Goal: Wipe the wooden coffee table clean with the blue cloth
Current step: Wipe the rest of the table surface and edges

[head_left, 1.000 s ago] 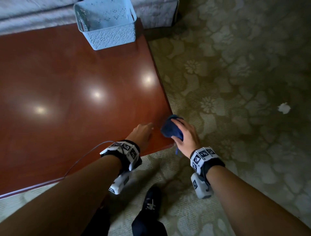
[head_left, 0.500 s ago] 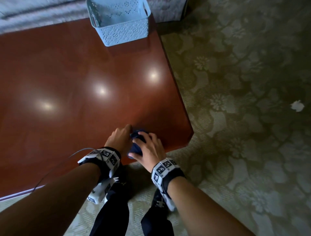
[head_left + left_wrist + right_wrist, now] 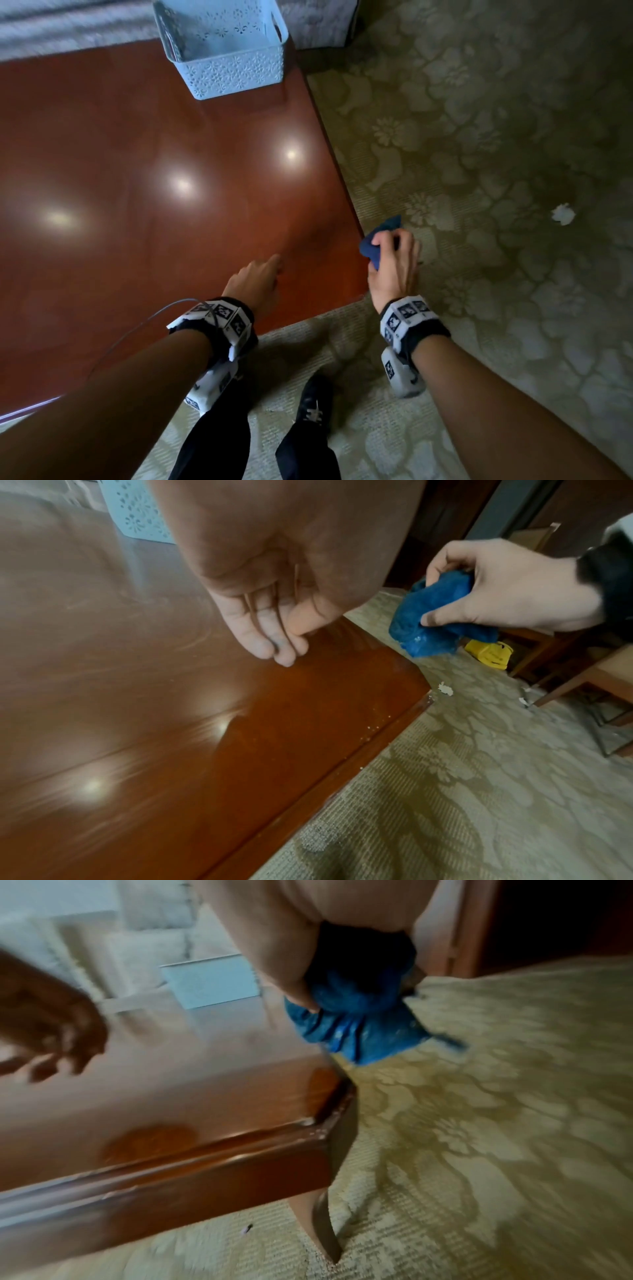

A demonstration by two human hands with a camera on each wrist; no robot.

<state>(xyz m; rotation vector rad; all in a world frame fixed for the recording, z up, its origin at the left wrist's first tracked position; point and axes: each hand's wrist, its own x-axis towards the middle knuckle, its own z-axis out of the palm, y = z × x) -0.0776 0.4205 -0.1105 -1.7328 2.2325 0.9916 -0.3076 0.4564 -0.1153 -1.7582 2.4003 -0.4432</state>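
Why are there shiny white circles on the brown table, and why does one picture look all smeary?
Head view: the circles are glare, lights reflecting off the glossy coffee table. Left wrist view: the same glare shows, streaked. Right wrist view: motion blur smears everything, even the blue cloth gripped by the right hand.

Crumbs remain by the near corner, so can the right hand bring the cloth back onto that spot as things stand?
Probably yes. The right hand grips the cloth just off the table edge, beside that corner. Nothing lies between them; the left hand hovers further in, clear of the crumbs.
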